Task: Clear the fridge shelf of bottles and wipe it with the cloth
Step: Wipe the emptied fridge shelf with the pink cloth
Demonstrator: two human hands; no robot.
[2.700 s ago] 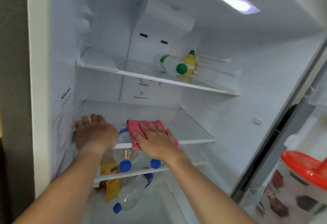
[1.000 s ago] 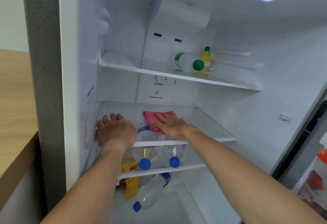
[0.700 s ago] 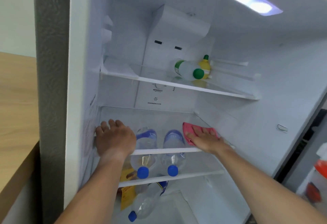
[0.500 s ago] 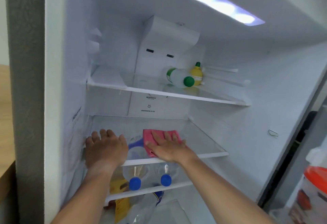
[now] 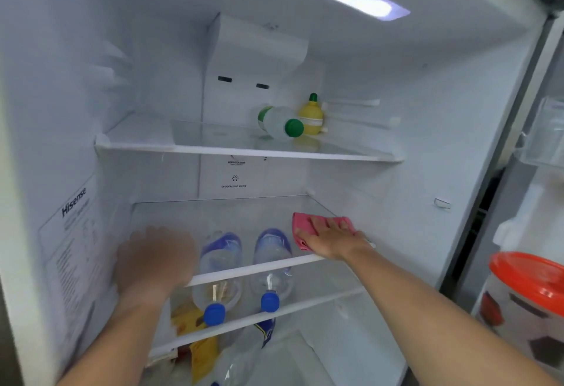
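The middle glass shelf (image 5: 244, 271) of the open fridge carries no bottles. My right hand (image 5: 331, 240) presses a pink cloth (image 5: 300, 227) flat on the shelf's right side, near the front rim. My left hand (image 5: 155, 260) is blurred and lies over the shelf's front left corner, holding nothing that I can see. Through the glass I see two clear bottles with blue caps (image 5: 219, 263) (image 5: 271, 251) lying on the shelf below.
On the top shelf lie a clear bottle with a green cap (image 5: 279, 123) and a yellow lemon-shaped bottle (image 5: 311, 115). Another bottle (image 5: 241, 358) and a yellow packet (image 5: 201, 352) are at the bottom. An orange-lidded container (image 5: 531, 278) stands in the door at right.
My right hand has slid the pink cloth from the shelf's middle to its right side. My left hand has stayed at the front left corner and is now blurred.
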